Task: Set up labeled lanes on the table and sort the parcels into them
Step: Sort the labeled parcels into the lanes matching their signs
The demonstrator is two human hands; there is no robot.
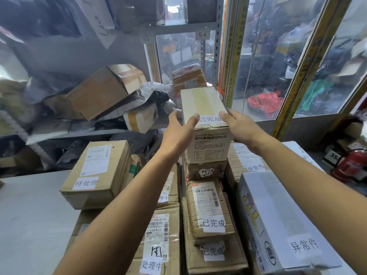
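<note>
Hands on the white toast box, one at each side of its near end; left hand gripping the left edge with thumb on the top face, right hand gripping the right edge with thumb by the white label reading 已完成; box topmost on a stack of cartons, directly upon a brown carton with handwritten digits; below and nearer, a flat brown parcel labelled 已完成, resting on another carton with the same label; to the left, a brown box marked 待处理, raised on other cartons; nearer, a carton marked 处理中; to the right, a white box marked 异常件, behind it another carton likewise labelled; grey table showing at left; heaped parcels and bags on the shelf behind; red fire extinguisher at far right.
</note>
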